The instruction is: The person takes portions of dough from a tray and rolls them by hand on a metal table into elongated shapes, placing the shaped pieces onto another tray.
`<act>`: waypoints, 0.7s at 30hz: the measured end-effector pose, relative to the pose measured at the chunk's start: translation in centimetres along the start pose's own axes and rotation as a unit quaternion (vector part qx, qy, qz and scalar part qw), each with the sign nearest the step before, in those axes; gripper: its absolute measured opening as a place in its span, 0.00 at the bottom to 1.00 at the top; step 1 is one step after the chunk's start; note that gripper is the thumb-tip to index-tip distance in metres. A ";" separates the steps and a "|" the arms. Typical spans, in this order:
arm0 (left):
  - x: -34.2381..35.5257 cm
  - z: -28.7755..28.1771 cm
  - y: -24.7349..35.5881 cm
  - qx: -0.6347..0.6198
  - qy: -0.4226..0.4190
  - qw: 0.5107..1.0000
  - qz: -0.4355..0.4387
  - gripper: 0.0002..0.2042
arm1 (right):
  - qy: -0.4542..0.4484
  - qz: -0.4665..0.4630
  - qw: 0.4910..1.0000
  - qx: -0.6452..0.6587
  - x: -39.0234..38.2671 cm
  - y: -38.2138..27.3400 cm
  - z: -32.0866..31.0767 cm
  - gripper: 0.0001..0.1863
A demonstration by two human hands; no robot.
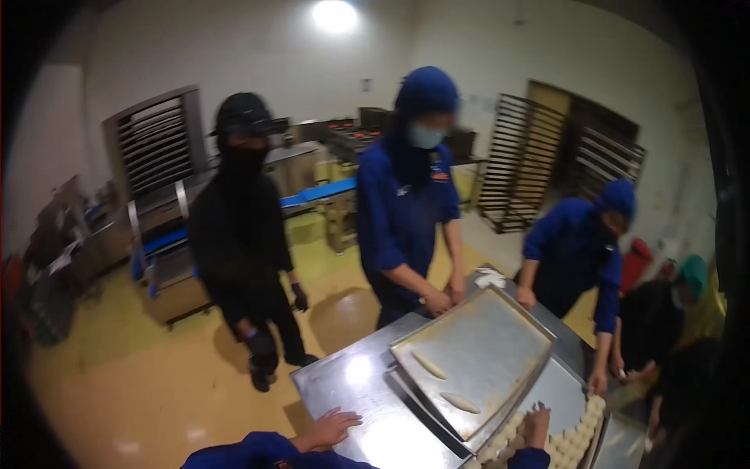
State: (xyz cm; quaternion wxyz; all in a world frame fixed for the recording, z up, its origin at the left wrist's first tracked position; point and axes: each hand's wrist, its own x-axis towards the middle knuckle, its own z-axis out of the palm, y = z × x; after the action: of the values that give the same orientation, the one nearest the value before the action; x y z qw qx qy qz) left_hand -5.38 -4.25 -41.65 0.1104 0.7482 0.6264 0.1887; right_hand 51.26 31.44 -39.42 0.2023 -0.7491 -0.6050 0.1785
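My left hand (334, 427) lies flat on the steel table (344, 391), fingers stretched out and nothing in them. My right hand (537, 424) is over the rows of pale round dough balls (576, 439), close to the right edge of a metal baking tray (488, 336); its fingers point away from me and look apart. Two long dough pieces (459, 402) rest on the left side of that tray, which sits tilted on top of other trays. Whether my right fingertips touch a dough ball is too blurred to tell.
A person in blue with a mask (410, 195) stands across the table. Another in blue (578, 250) reaches toward the dough balls from the right. A person in black (242, 234) stands at the left. Behind are tray racks (519, 164) and a blue conveyor belt (328, 190).
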 end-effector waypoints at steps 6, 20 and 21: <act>-2.9 -0.9 4.1 -0.019 0.008 0.992 -0.125 0.27 | 0.038 -0.060 0.993 -0.098 -1.7 -3.0 1.9 0.16; 3.6 -42.9 17.1 -0.208 0.297 0.855 0.371 0.25 | 0.219 -0.176 0.942 0.184 8.5 5.5 -1.0 0.21; 3.1 -44.2 18.1 -0.209 0.229 0.828 0.467 0.27 | 0.189 -0.178 0.946 0.196 7.0 4.1 0.1 0.22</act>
State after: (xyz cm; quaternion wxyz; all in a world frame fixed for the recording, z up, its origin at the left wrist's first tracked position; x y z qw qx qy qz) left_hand -7.30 -7.85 6.00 0.0165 0.8459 0.1554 0.5100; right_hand 56.10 37.57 -41.82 0.4843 -0.5947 -0.6321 0.1103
